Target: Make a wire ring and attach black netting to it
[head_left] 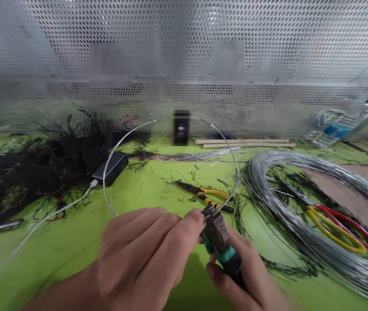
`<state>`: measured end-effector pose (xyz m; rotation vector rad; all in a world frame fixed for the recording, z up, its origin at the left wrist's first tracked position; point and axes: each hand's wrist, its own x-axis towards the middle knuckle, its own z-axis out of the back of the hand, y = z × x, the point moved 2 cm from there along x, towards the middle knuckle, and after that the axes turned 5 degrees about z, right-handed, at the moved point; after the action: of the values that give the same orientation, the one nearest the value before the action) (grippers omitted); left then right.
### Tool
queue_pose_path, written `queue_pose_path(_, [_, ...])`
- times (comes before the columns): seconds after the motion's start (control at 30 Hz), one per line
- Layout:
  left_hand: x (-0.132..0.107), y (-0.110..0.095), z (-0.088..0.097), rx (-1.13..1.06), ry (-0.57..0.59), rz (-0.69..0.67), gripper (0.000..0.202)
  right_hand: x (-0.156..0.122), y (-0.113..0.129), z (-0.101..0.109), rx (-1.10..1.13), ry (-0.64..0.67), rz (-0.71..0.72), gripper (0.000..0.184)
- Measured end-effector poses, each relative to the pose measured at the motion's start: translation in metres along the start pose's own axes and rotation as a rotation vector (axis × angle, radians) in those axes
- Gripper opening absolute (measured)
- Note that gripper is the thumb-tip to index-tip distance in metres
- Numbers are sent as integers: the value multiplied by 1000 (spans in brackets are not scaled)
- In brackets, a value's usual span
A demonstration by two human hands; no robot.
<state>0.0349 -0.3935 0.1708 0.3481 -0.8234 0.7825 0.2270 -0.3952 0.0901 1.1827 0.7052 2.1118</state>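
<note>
My left hand (148,255) is closed, knuckles up, with its fingertips hidden; a curved silvery wire (106,166) runs out from behind it. The wire's two upper parts arc toward each other and stand apart at the top. My right hand (248,268) grips a pair of cutting pliers (219,231) with green and black handles. Their dark metal jaws touch or sit very near my left fingertips, and the wire's right arc meets them there. Just beyond lie yellow-and-black long-nose pliers (200,192) on the green table.
At right a big coil of wire (260,172) surrounds scissors (339,224) with red and yellow handles. Dark stringy material (57,155) and a black power bank (112,168) with a white cable lie left. A plastic bottle (336,129) leans near the perforated metal screen (171,47).
</note>
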Motion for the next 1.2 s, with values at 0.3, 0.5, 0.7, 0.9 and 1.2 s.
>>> queue_pose_path(0.3, [-4,7,-14,-20,-37,-83,9,-14,-7,-5,-128,20,-140,16])
queue_pose_path(0.5, [3,16,-17,12,-88,4,7,0,-9,-1,-20,77,-226,9])
queue_pose_path(0.7, [9,25,-4,174,-42,-46,16,9,-26,-2,-7,14,-257,21])
queue_pose_path(0.9, [11,24,2,244,-96,-148,10,14,-18,-13,-115,-23,-143,31])
queue_pose_path(1.2, [1,23,1,168,-106,-207,20,12,-15,-27,-284,-131,-47,55])
